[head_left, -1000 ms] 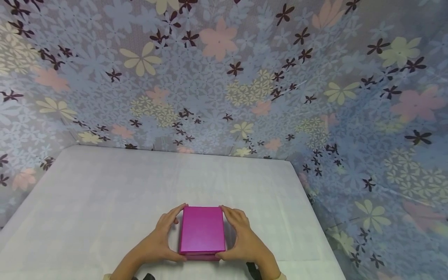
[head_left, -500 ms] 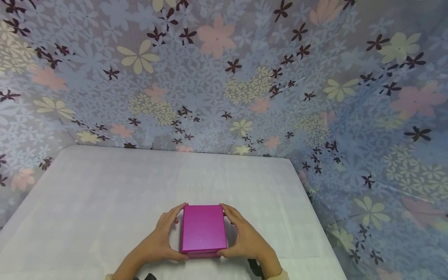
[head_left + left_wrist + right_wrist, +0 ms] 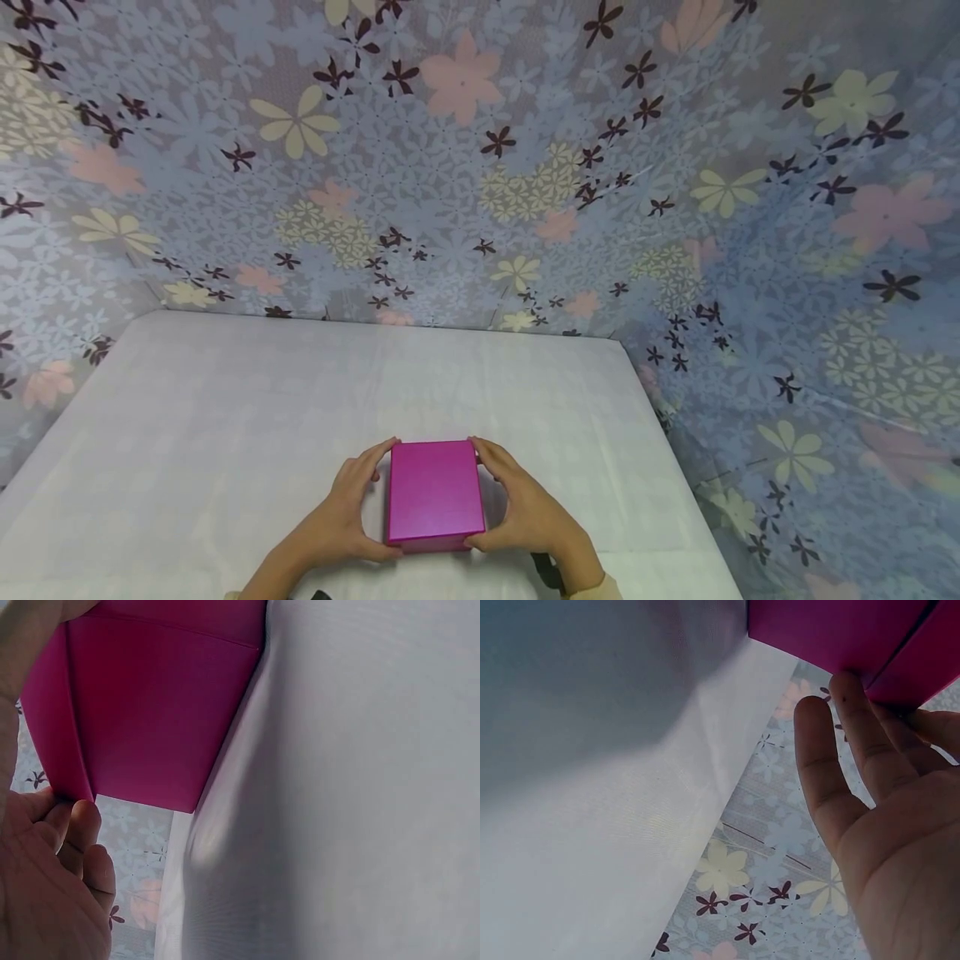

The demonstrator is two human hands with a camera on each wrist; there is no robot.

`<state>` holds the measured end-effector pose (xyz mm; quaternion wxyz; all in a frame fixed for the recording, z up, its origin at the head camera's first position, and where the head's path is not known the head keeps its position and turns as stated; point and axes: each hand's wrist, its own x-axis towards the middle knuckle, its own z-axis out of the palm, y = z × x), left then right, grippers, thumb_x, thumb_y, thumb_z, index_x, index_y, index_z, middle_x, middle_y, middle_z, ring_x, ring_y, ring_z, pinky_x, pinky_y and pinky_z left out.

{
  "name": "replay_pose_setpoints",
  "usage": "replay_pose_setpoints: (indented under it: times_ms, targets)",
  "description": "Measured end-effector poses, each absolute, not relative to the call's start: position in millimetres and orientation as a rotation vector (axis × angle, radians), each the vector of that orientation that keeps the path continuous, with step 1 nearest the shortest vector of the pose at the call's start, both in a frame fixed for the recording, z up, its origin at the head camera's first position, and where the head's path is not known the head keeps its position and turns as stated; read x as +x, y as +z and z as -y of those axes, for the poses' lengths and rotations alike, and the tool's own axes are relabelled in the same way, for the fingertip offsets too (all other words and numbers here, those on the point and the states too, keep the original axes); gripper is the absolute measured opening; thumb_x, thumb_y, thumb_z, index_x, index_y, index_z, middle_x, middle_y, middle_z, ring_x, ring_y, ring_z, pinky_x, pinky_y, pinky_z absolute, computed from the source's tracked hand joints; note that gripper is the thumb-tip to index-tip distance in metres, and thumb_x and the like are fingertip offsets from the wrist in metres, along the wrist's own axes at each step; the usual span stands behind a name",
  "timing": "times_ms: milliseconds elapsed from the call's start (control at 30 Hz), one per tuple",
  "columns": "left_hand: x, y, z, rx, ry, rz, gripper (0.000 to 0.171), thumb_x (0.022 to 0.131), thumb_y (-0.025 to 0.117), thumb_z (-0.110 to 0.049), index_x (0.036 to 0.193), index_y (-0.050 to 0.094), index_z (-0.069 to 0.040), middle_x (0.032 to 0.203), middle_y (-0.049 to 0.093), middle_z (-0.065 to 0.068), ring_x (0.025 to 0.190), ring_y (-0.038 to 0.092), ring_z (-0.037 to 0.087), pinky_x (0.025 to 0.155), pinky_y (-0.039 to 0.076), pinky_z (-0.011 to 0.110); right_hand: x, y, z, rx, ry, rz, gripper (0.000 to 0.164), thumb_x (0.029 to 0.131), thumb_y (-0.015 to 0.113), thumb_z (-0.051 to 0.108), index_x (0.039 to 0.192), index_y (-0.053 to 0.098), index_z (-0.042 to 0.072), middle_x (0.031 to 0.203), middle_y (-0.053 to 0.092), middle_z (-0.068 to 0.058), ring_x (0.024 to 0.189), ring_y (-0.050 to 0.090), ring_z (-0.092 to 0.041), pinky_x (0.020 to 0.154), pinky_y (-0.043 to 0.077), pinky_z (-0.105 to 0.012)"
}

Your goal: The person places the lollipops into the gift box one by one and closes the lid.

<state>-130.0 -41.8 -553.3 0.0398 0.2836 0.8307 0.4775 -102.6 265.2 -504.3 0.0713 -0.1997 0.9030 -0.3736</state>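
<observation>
A magenta box [image 3: 437,490] with a lid stands on the white-covered table near its front. My left hand [image 3: 343,521] holds the lid [image 3: 54,739] from the left, thumb at the near corner and fingertips at the far one. On the opposite side, my right hand [image 3: 525,517] grips the lid in the same way. The left wrist view shows a slanting seam between the lid and the box body [image 3: 154,712], with fingertips at the lid's corner. In the right wrist view a dark gap runs along this seam, and two fingers extend below the lid's edge.
The white cloth [image 3: 247,400] covers the table on all sides of the box. Floral fabric [image 3: 465,183] hangs behind the table and along its right side [image 3: 810,400]. A black band [image 3: 546,571] is at the right wrist.
The lid has turned slightly, and its near edge now slants up to the right. The dark gap beneath that edge has gone from the head view. Both hands keep their hold.
</observation>
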Motion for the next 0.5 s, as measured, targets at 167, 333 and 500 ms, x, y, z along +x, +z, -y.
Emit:
replay_pose_setpoints:
  times_ms: [167, 333, 500]
  targets:
    - [-129.6, -555.2, 41.1, 0.868, 1.456, -2.553, 0.138, 0.049, 0.1, -0.047, 0.159, 0.019, -0.037, 0.147, 0.037, -0.018, 0.111, 0.042, 0.01, 0.084, 0.05, 0.033, -103.1, -506.7, -266.1, -0.606, -1.151, -2.703, 0.126, 0.062, 0.092, 0.051, 0.161, 0.017, 0.032, 0.163, 0.026, 0.012, 0.147, 0.034, -0.017, 0.112, 0.044, -0.047]
    - [-130.0, -555.6, 40.4, 0.865, 1.443, -2.567, 0.138, 0.048, 0.1, -0.046, 0.159, 0.019, -0.037, 0.148, 0.037, -0.019, 0.111, 0.042, 0.008, 0.084, 0.049, 0.033, -104.5, -507.1, -267.4, -0.606, -1.156, -2.696, 0.125, 0.062, 0.092, 0.051, 0.161, 0.018, 0.032, 0.163, 0.026, 0.012, 0.146, 0.036, -0.015, 0.11, 0.046, -0.042]
    - [-129.6, -556.0, 40.0, 0.862, 1.425, -2.571, 0.138, 0.048, 0.1, -0.048, 0.159, 0.018, -0.037, 0.151, 0.036, -0.018, 0.112, 0.043, 0.008, 0.087, 0.05, 0.033, -103.9, -506.7, -268.0, -0.594, -1.161, -2.675, 0.125, 0.063, 0.093, 0.05, 0.161, 0.018, 0.031, 0.163, 0.026, 0.01, 0.144, 0.039, -0.016, 0.107, 0.048, -0.043]
